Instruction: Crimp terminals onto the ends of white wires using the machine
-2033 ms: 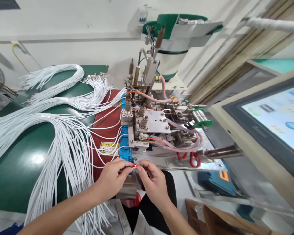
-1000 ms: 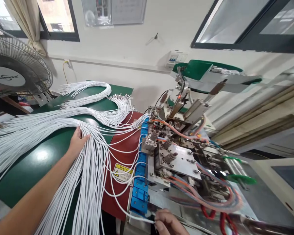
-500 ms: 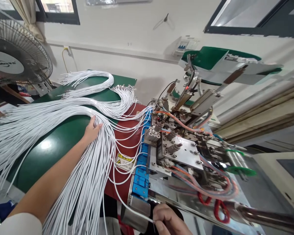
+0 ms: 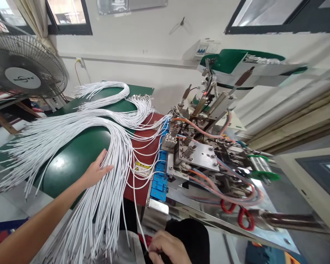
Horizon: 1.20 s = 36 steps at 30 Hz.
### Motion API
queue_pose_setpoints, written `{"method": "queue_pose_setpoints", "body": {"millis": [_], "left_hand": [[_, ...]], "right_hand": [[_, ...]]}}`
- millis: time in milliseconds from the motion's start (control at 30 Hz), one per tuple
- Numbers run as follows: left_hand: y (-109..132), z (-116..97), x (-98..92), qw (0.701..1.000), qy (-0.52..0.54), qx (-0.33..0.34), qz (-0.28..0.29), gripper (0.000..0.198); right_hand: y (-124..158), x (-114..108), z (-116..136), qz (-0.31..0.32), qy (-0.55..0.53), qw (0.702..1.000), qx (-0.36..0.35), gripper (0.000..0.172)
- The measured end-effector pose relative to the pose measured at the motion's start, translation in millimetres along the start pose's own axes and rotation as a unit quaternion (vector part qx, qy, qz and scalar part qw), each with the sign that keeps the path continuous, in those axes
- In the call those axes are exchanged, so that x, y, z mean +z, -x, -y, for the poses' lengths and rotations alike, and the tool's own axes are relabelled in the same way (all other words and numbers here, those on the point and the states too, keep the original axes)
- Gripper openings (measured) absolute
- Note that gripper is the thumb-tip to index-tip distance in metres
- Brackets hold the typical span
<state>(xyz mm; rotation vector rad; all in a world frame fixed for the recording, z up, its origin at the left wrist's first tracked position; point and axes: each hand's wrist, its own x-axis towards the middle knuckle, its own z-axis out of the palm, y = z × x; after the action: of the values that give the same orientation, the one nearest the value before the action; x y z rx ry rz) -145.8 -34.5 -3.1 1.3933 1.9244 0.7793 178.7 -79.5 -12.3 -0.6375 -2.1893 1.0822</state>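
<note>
My left hand lies flat with fingers stretched out on a thick bundle of white wires draped over a green table. My right hand is at the bottom edge, fingers pinched on a single white wire that runs up toward the blue blocks on the machine's left side. The machine has metal plates, cylinders and orange and red hoses.
A red mat with a yellow warning label lies between the wires and the machine. A fan stands at the left. A green feeder bowl sits behind the machine, a screen at the right.
My left hand left the machine front, reached onto the wire bundle and slid down it toward me. My right hand drew a single wire down and back. The camera view shifted.
</note>
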Motion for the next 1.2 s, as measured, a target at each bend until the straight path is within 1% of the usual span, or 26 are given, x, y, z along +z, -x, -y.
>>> {"method": "queue_pose_setpoints", "body": {"millis": [67,133,167,233,267,300,367,433,500,533,633,667,733,833,933,1033,1133,1200], "left_hand": [[22.4,-0.3,-2.2,1.000,-0.013,-0.012,0.009,0.084],[42.0,1.0,-3.2,0.999,-0.017,-0.025,0.008,0.084],[50.3,2.4,-3.3,0.999,-0.015,-0.030,0.005,0.083],[63.1,6.3,-2.8,1.000,-0.006,-0.029,-0.004,0.079],[67.5,8.2,-2.4,1.000,0.002,-0.024,-0.009,0.077],[70.5,9.9,-2.0,1.000,0.011,-0.018,-0.013,0.075],[72.9,11.8,-1.3,0.999,0.028,-0.012,-0.018,0.074],[72.1,12.3,-1.0,0.999,0.039,-0.009,-0.024,0.072],[69.9,12.5,-0.9,0.998,0.045,-0.006,-0.032,0.070],[68.7,12.8,-1.0,0.998,0.048,-0.003,-0.036,0.069],[67.1,14.5,-1.3,0.998,0.055,0.009,-0.039,0.067],[67.2,15.1,-1.6,0.998,0.058,0.013,-0.037,0.066],[68.4,16.4,-2.4,0.997,0.067,0.020,-0.030,0.063],[70.3,17.9,-3.8,0.997,0.079,0.022,-0.014,0.062],[70.7,18.8,-4.5,0.996,0.088,0.016,0.000,0.062],[70.3,19.8,-4.6,0.996,0.085,0.024,-0.001,0.061],[71.4,20.7,-4.5,0.999,0.046,0.025,-0.005,0.061],[72.8,19.4,-4.0,0.999,-0.013,0.031,-0.019,0.062]], "right_hand": [[-0.8,15.9,2.4,0.003,0.046,0.999,-0.022,0.011],[-0.3,24.2,6.2,0.022,0.082,0.996,-0.030,0.008],[0.4,24.7,8.6,0.035,0.096,0.994,-0.028,0.007],[0.9,19.6,14.1,0.054,0.118,0.991,-0.021,0.016],[-0.2,15.2,16.8,0.054,0.128,0.990,-0.015,0.018],[-2.9,10.3,19.6,0.043,0.139,0.989,-0.009,0.017],[-14.9,2.5,24.7,0.015,0.175,0.984,0.007,0.016],[-36.4,0.6,29.1,0.000,0.218,0.976,0.011,0.018],[-65.0,5.8,32.3,0.020,0.284,0.958,0.025,0.021],[-80.4,10.6,33.0,0.039,0.316,0.948,0.016,0.024],[-122.0,28.2,30.5,0.079,0.418,0.905,0.023,0.030],[-132.2,33.4,28.1,0.090,0.443,0.891,0.029,0.029],[-145.9,40.3,22.3,0.100,0.463,0.880,0.035,0.025],[-152.1,40.1,14.1,0.106,0.477,0.872,0.038,0.021],[-150.5,32.5,9.4,0.110,0.487,0.866,0.041,0.018],[-147.9,26.2,6.9,0.108,0.496,0.860,0.046,0.018],[-143.9,23.1,5.2,0.092,0.508,0.855,0.045,0.017],[-138.6,20.8,4.5,0.085,0.511,0.854,0.046,0.013]]}}
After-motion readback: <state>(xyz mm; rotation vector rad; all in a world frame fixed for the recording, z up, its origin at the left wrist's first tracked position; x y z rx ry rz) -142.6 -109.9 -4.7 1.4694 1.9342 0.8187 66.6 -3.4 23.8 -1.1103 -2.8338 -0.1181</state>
